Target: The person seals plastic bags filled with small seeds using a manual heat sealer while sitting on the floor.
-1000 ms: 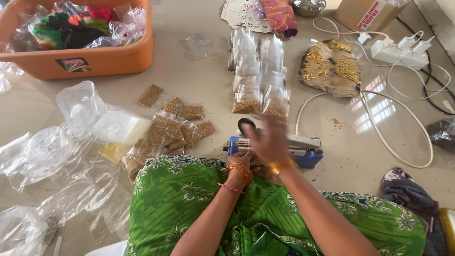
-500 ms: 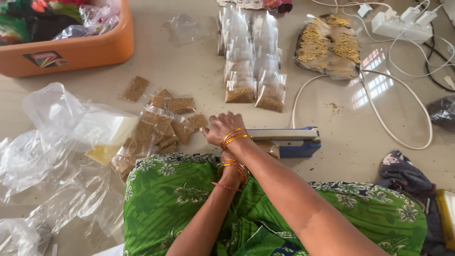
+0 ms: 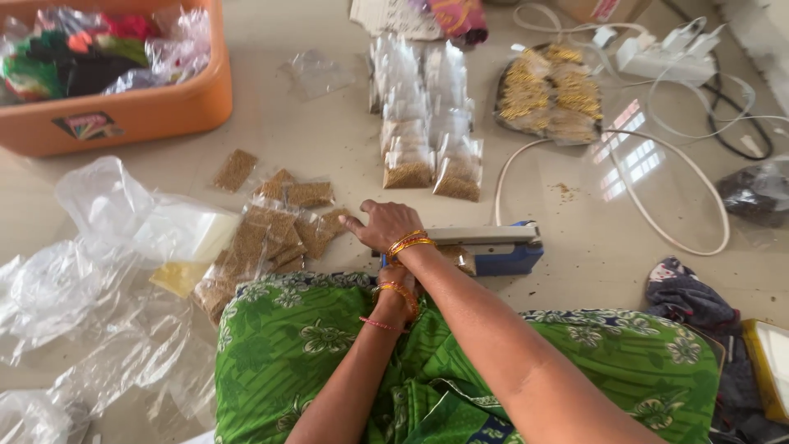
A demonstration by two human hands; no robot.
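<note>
Blue-based impulse heat sealer with a long silvery-grey press bar, lying level on the pale floor just ahead of the green-clad knees, bar lowered. Small clear plastic pouch of brown seeds caught under the bar's near side, mostly hidden. Loose heap of flat, filled clear seed pouches just left of the sealer, overlapping, flat on the floor.
</note>
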